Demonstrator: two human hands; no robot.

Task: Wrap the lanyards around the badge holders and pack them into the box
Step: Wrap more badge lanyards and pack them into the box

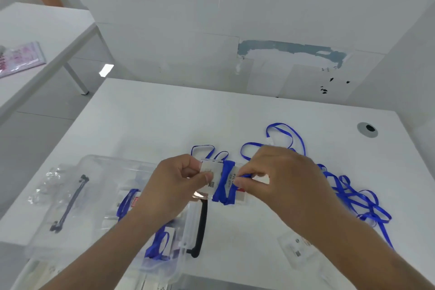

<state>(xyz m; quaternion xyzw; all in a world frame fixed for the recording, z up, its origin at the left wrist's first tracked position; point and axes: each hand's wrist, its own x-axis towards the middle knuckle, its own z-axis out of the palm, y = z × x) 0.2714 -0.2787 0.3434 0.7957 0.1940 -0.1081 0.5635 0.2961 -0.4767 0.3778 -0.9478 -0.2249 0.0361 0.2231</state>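
The left hand (181, 181) pinches the clear badge holder (211, 180) by its left edge; the right hand (280, 179) pinches the blue lanyard (224, 183) wound around it, held above the white bench (164, 120) beside the clear box (98, 195).

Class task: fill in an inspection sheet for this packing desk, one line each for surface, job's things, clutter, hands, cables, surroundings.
Surface: white table.
Job's things: badge holder partly wrapped in blue lanyard; clear box holding wrapped ones; loose lanyards.
Clutter: plastic bag.
Hands: left hand pinches the holder; right hand has a grip on the lanyard.
Cables: nothing seen.
Surroundings: second table; patched wall.
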